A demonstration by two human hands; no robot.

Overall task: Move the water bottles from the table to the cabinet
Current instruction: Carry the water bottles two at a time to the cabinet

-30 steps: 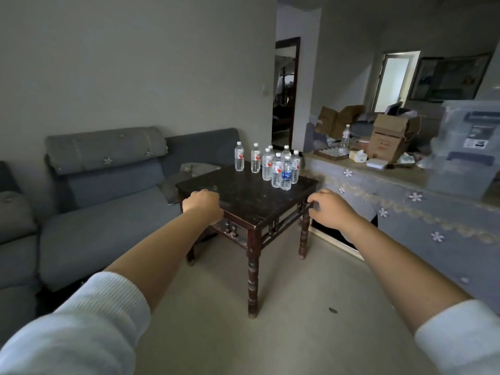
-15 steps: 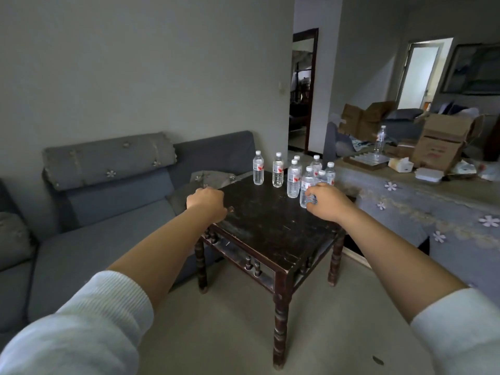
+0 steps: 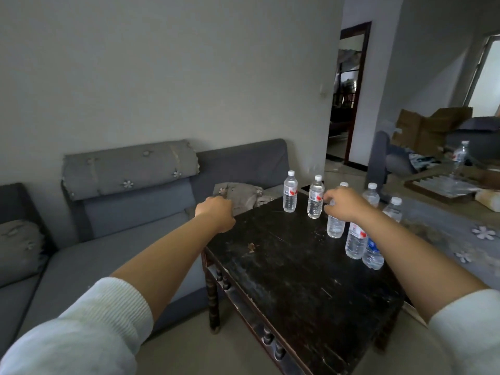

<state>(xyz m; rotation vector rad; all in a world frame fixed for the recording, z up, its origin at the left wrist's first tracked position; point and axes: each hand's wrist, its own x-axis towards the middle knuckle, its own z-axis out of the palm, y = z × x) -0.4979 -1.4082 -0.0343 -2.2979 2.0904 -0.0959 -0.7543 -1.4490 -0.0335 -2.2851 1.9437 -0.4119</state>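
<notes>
Several clear water bottles stand on the far right part of the dark wooden table (image 3: 292, 272). The two furthest left are a red-labelled bottle (image 3: 290, 194) and its neighbour (image 3: 315, 200); a blue-labelled bottle (image 3: 373, 253) stands nearest me. My right hand (image 3: 342, 203) hovers among them with curled fingers, in front of the upper part of one bottle (image 3: 335, 226), fingertips close to the neighbour. Any grip is hidden. My left hand (image 3: 216, 213) is a fist over the table's far left corner and holds nothing. The cloth-covered cabinet (image 3: 446, 226) is right of the table.
A grey sofa (image 3: 130, 226) runs along the wall left of the table. On the cabinet stand another bottle (image 3: 460, 155) and a wooden tray (image 3: 441, 185). Cardboard boxes (image 3: 422, 128) sit behind them. A doorway (image 3: 349, 98) opens at the back.
I have come closer to the table. My right hand has gone forward from the nearer bottles to the ones further back. My left hand stays near the table's left corner.
</notes>
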